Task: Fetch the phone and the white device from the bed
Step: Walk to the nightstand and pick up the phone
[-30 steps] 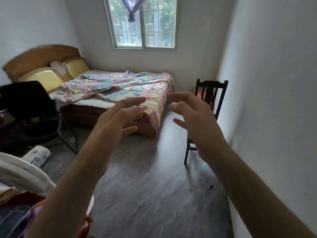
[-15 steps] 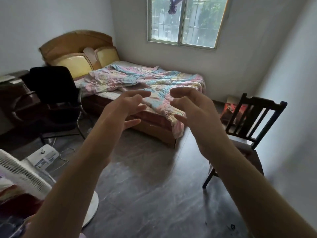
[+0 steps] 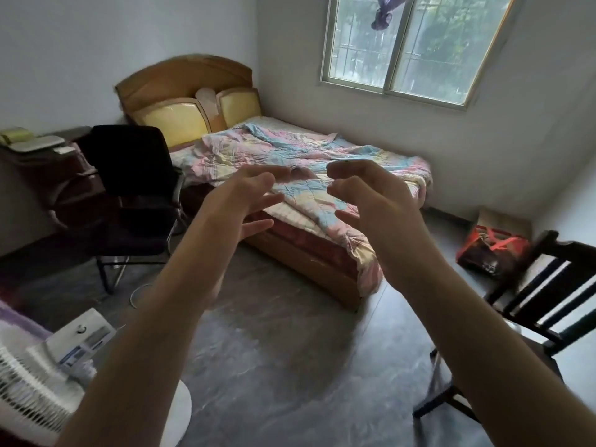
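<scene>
A wooden bed (image 3: 303, 262) with a yellow padded headboard stands across the room under the window, covered by a rumpled pastel quilt (image 3: 290, 153). No phone or white device shows on it from here. My left hand (image 3: 238, 201) and my right hand (image 3: 371, 201) are both stretched out in front of me at chest height, fingers spread and curled, holding nothing. They hang in the air well short of the bed, overlapping its near corner in the picture.
A black office chair (image 3: 135, 188) and a dark desk (image 3: 42, 175) stand left of the bed. A dark wooden chair (image 3: 532, 304) is at my right, with a red bag (image 3: 490, 250) on the floor behind it. A white fan (image 3: 35, 401) stands at the lower left. Grey floor lies ahead.
The view has swung left and moved closer to the bed, so the wooden chair has slid to the right edge. Both hands stay raised, apart and holding nothing.
</scene>
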### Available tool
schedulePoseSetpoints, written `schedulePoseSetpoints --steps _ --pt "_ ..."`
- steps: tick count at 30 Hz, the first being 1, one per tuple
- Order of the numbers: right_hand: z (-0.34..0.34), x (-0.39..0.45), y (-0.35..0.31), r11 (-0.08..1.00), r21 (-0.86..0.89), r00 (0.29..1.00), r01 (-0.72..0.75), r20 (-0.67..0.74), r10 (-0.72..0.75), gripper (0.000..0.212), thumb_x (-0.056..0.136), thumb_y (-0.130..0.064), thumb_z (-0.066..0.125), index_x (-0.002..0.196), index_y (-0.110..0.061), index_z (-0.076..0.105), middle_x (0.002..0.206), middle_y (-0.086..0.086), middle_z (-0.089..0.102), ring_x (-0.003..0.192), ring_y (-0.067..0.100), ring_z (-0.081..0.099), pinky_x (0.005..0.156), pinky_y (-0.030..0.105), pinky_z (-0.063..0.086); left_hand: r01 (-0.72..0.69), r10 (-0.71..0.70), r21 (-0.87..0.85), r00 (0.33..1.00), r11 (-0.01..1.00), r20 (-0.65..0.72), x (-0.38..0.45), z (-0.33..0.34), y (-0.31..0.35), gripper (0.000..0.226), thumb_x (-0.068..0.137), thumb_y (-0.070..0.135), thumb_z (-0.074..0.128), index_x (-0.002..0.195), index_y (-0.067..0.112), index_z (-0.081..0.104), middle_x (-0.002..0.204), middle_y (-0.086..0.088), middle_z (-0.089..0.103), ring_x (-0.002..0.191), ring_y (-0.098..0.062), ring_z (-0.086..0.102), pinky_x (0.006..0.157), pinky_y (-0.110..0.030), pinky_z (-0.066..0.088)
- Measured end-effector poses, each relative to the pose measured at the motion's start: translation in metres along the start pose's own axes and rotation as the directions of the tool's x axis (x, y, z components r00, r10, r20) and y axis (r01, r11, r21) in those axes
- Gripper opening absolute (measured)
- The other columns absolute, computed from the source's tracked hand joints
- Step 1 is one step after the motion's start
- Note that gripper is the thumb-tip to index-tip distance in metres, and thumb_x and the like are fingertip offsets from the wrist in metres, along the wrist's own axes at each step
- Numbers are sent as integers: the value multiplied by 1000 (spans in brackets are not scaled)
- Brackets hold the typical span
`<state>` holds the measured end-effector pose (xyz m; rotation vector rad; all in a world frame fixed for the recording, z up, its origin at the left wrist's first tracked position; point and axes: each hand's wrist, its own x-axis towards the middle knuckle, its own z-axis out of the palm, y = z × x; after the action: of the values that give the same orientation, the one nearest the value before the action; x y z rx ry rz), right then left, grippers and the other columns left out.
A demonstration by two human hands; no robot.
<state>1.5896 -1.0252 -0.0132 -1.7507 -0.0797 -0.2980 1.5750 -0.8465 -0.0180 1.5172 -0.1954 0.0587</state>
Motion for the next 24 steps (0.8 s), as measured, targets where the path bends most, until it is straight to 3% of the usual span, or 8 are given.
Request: schedulePoseSetpoints --steps 12,18,24 --pt "41 194 52 999 42 971 18 238 -28 25 88 -21 62 110 -24 74 109 -14 74 108 4 65 106 44 47 41 -25 155 994 987 -106 177 -17 -32 56 79 45 47 124 18 65 127 9 68 119 -12 64 104 -44 48" --pt "65 299 73 996 56 922 69 378 -85 24 89 -19 62 110 -22 74 108 -13 72 108 7 65 104 45 48 -32 79 199 970 979 -230 262 -29 -42 35 70 56 54 92 40 75 121 14 71 114 -9 67 98 -41 49" --pt "122 366 97 991 130 863 33 497 -93 24 88 -21 62 109 -26 74 104 -17 73 102 -1 66 100 41 53 -19 102 228 928 973 -359 315 -73 -58 25 72 51 55 84 47 77 107 23 75 110 -6 69 92 -37 51"
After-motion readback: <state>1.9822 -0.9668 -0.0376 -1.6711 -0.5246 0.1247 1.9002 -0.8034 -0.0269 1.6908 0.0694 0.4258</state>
